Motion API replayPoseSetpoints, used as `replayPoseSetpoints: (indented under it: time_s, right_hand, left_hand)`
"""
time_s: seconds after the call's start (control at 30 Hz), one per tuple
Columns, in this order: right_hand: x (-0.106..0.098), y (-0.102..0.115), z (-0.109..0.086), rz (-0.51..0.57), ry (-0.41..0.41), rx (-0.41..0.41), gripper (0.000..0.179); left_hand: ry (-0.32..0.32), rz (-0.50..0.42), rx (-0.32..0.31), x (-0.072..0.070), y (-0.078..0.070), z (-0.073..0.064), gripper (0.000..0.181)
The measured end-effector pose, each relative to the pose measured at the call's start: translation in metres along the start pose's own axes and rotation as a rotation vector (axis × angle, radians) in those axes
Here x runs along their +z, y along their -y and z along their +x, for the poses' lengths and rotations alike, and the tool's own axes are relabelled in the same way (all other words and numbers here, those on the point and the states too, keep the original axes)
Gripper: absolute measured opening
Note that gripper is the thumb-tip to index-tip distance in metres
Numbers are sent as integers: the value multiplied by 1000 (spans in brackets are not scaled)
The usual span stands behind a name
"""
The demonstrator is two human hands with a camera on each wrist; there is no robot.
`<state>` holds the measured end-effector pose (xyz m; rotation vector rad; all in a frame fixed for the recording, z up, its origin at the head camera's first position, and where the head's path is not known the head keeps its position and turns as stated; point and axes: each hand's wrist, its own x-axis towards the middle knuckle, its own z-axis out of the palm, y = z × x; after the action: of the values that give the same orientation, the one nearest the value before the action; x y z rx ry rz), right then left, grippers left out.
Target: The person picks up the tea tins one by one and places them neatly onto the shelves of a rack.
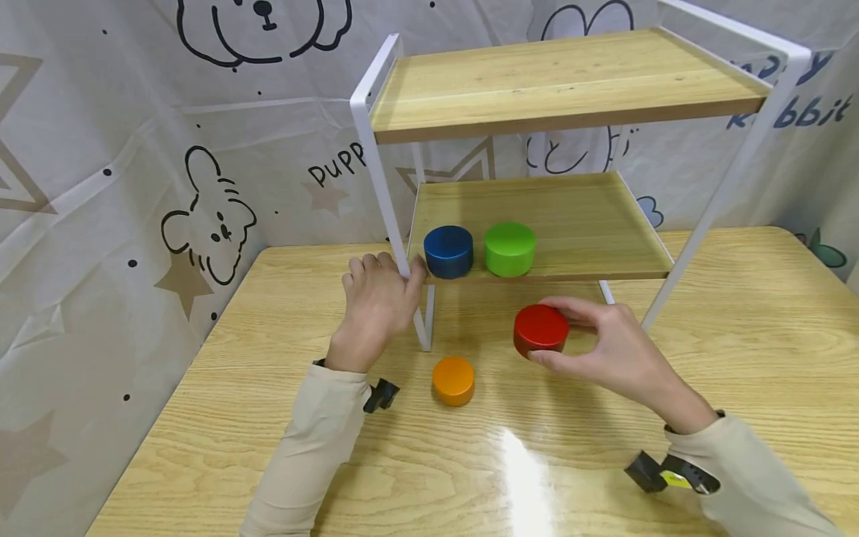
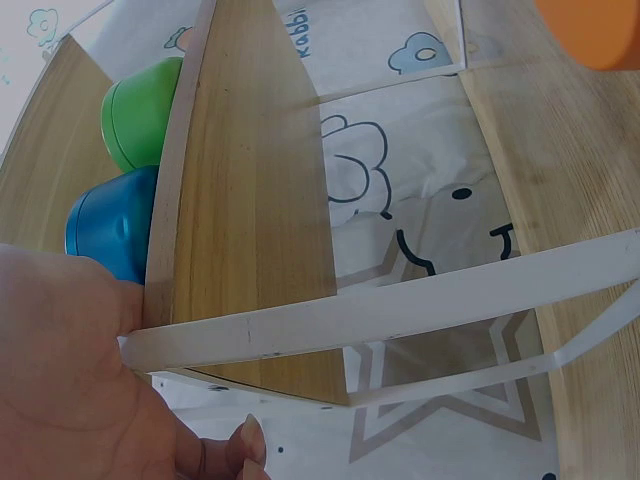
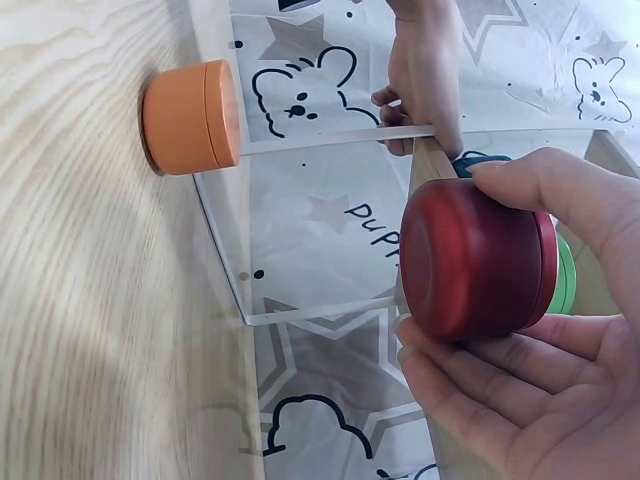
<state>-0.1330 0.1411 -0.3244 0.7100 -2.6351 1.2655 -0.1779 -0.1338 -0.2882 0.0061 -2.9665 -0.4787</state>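
Our right hand point(image 1: 614, 347) grasps the red tin point(image 1: 540, 327) between thumb and fingers, just in front of the shelf point(image 1: 584, 224), while our left hand point(image 1: 379, 298) grips the rack post point(image 1: 387, 201) beside the blue tin point(image 1: 448, 252). If our right hand moves forward too low, we judge, the red tin could catch the shelf; a careless swing could knock the green tin point(image 1: 510, 250). The right wrist view shows the red tin well clear of the table point(image 1: 584, 462), which the head view leaves uncertain.
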Motion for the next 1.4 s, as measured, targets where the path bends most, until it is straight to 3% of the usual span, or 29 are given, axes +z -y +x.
replayPoseSetpoints:
  time_s: [1.4]
  right_hand:
    - [-19,12,4,-84,-61,-34,53]
  left_hand:
    - [-5,-14,2,0,0,0,57]
